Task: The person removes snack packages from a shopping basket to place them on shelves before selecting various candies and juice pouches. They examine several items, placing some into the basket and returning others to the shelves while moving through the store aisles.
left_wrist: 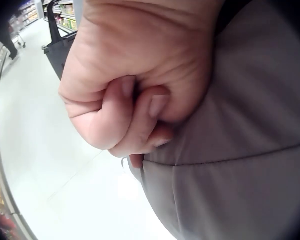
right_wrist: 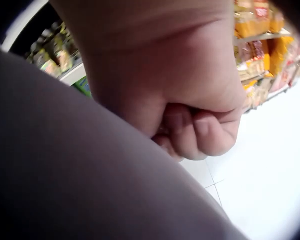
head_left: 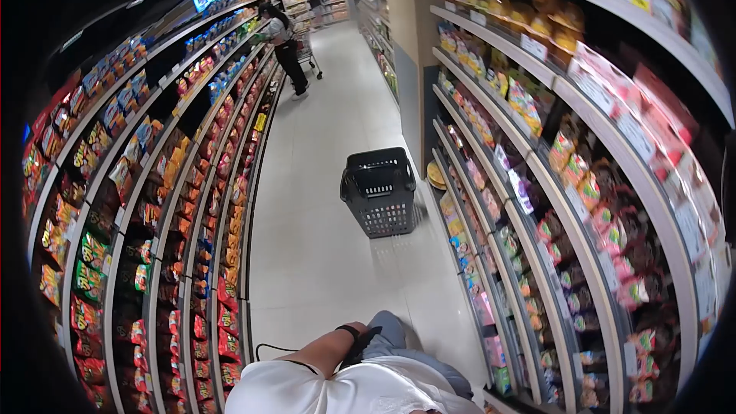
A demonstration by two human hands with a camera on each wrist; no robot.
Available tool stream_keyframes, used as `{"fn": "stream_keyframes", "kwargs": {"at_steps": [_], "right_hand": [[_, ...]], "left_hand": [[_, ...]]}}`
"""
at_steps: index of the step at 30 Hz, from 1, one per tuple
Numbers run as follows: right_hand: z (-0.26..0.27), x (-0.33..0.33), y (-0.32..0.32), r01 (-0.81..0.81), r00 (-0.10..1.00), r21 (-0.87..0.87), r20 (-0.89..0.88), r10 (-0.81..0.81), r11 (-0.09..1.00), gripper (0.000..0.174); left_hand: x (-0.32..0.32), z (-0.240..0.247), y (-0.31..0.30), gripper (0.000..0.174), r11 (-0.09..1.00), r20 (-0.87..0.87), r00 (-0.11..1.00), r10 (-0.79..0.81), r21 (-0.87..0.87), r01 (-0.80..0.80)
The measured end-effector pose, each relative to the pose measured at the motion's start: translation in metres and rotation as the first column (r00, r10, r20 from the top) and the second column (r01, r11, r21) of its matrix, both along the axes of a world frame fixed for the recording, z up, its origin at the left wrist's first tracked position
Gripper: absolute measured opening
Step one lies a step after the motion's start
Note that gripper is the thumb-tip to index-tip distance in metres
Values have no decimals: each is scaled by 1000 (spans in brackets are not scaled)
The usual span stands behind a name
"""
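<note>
In the left wrist view my left hand (left_wrist: 135,85) is curled into a fist beside the grey trousers (left_wrist: 240,125), fingertips folded in against the palm and nothing visible in it. My right hand (right_wrist: 190,100) is likewise curled, next to a blurred grey surface of clothing, with no object showing. Both hands are hidden in the head view, where only the left forearm (head_left: 330,349) with a dark wristband shows. A dark shopping basket (head_left: 379,199) stands on the floor ahead, apart from both hands.
Shelves of packaged snacks (head_left: 230,291) line the left side, and more stocked shelves (head_left: 567,215) run along the right. A pillar (head_left: 412,69) juts out beyond the basket. Farther down the tiled aisle (head_left: 337,61), a person (head_left: 285,50) stands by a shopping cart (head_left: 307,57).
</note>
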State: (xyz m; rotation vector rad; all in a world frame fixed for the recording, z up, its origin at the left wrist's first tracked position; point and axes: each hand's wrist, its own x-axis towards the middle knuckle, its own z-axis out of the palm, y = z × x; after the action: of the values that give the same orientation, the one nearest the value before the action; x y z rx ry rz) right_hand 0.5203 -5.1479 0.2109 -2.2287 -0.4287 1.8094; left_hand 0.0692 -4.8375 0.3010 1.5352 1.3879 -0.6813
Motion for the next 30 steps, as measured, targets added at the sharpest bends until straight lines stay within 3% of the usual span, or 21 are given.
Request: {"fn": "stream_keyframes", "kwargs": {"at_steps": [4, 6, 8, 9, 10, 11, 12, 13, 14, 16, 18, 20, 21, 24, 25, 27, 28, 29, 30], "right_hand": [[16, 0, 78, -180, 983, 39, 33, 179, 983, 19], [19, 2, 116, -301, 953, 66, 62, 297, 951, 19], [11, 9, 157, -463, 885, 123, 109, 452, 878, 19], [5, 16, 182, -591, 807, 182, 158, 570, 786, 20], [-8, 26, 207, -746, 665, 273, 252, 703, 608, 20], [-35, 44, 230, -874, 467, 343, 396, 791, 344, 20], [-61, 59, 257, -933, 188, 354, 645, 740, -71, 20], [-25, 32, 296, -747, 658, 281, 180, 731, 603, 16], [18, 1, 338, -113, 993, 29, 29, 112, 993, 15], [66, -38, 406, -160, 976, 66, 159, 148, 985, 15], [63, -62, 463, -146, 987, 223, 98, 127, 964, 13], [59, -84, 515, -134, 979, 293, -110, 173, 947, 11], [57, -100, 540, -150, 975, 371, -99, 200, 916, 11], [52, -141, 609, -159, 975, 604, -27, 219, 781, 19], [37, -149, 637, -264, 949, 748, 91, 301, 609, 28], [81, -186, 684, -578, 814, 732, 544, 203, 359, 29], [135, -210, 707, -543, 840, 742, 479, 254, 394, 32], [132, -221, 729, -484, 875, 846, 463, 141, 224, 18], [146, -232, 758, -565, 825, 821, 558, 92, 86, 18]], "left_hand": [[-39, -32, 39, 41, 990, -24, 991, -128, 56, 129], [-55, -35, 55, 42, 999, 43, 999, -31, 17, 30], [-74, -32, 68, 45, 980, 88, 981, 170, 88, -178], [-80, -31, 76, 45, 964, 62, 965, 256, 60, -260], [-91, -34, 82, 45, 952, 63, 952, 298, 58, -302], [-103, -41, 88, 43, 936, 54, 939, 341, 74, -344], [-118, -48, 92, 42, 921, 40, 925, 377, 90, -379], [-131, -54, 93, 41, 911, 38, 922, 385, 145, -387], [-144, -62, 92, 41, 903, 26, 913, 407, 142, -406], [-168, -70, 85, 40, 825, 17, 844, 537, 197, -529], [-181, -73, 69, 36, 736, -18, 761, 648, 269, -621], [-196, -94, 55, 34, 774, 0, 796, 606, 232, -589], [-199, -84, 55, 34, 719, -16, 719, 695, 21, -694], [-201, -72, 53, 30, 705, -37, 712, 701, -109, -700], [-206, -81, 56, 28, 699, -38, 707, 706, -124, -704], [-212, -93, 55, 28, 723, -54, 735, 676, -142, -676], [-217, -103, 57, 25, 807, -53, 816, 575, -124, -577], [-221, -114, 66, 27, 876, -51, 883, 466, -113, -469], [-224, -119, 85, 29, 931, -39, 936, 349, -99, -351]]}}
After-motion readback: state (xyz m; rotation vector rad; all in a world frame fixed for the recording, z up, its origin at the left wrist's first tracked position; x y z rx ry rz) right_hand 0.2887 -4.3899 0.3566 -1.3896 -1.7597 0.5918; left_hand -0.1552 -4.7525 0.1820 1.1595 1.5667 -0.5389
